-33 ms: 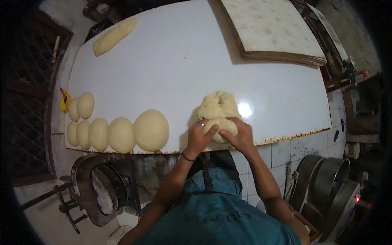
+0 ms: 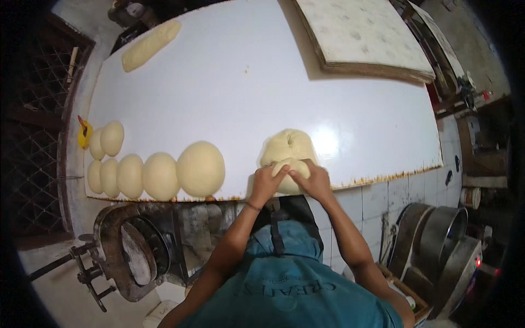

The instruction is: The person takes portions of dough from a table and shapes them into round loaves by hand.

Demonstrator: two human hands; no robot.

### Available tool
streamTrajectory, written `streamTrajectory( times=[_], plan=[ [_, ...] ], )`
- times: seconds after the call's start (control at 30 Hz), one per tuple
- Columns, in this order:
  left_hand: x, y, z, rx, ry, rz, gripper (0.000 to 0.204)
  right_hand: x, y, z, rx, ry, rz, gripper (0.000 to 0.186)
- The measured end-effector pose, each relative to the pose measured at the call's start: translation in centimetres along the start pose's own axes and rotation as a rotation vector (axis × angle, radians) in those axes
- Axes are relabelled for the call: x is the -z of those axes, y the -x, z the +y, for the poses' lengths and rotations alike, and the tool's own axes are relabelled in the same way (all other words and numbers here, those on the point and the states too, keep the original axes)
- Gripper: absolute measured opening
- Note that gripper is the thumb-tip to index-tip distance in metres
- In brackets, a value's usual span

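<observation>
At the near edge of the white table [image 2: 235,109], a large lump of pale dough [image 2: 289,146] lies between my hands. Its near side is folded up into a rounded bulge, while a crease marks the far side. My left hand [image 2: 266,182] grips the bulge from the left, thumb pressed on top. From the other side my right hand [image 2: 316,180] holds it the same way, so the thumbs nearly meet. Fingers of both hands are partly hidden around the dough. To the left, a row of smooth dough balls [image 2: 201,169] runs along the edge, largest nearest me.
A dough log [image 2: 152,46] lies at the far left. Flat boards [image 2: 366,33] are stacked at the far right. A yellow object [image 2: 84,135] with a red part sits by the left edge. Below the table stand a metal machine [image 2: 128,249] and round metal pans [image 2: 443,235].
The far part of the dough, lumpy and puckered before, looks smoother and fuller. My hands still grip the near bulge, slightly shifted. The whole view has moved a little.
</observation>
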State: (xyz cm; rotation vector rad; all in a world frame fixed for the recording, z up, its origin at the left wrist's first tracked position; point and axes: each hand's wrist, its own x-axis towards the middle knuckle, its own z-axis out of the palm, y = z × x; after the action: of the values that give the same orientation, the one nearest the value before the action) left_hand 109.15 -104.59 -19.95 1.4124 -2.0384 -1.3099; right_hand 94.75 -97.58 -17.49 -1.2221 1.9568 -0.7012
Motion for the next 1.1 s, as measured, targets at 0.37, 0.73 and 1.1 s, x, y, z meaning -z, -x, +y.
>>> streamTrajectory(
  times=[0.37, 0.73, 1.1],
  plan=[
    [0.9, -1.4, -0.6, -0.171, -0.442, 0.069, 0.08, -3.1, 0.2, 1.2, 0.253, 0.159, 0.21, 0.089],
    [1.0, -25.1, 3.0, -0.349, -0.453, -0.445, 0.074, 0.0, -11.3, 5.1, 0.268, -0.23, 0.572, 0.069],
    [3.9, -23.0, -1.9, 0.197, 0.267, -0.365, 0.049, -4.3, -22.5, 4.3, -0.161, -0.726, -0.092, 0.048]
  ],
)
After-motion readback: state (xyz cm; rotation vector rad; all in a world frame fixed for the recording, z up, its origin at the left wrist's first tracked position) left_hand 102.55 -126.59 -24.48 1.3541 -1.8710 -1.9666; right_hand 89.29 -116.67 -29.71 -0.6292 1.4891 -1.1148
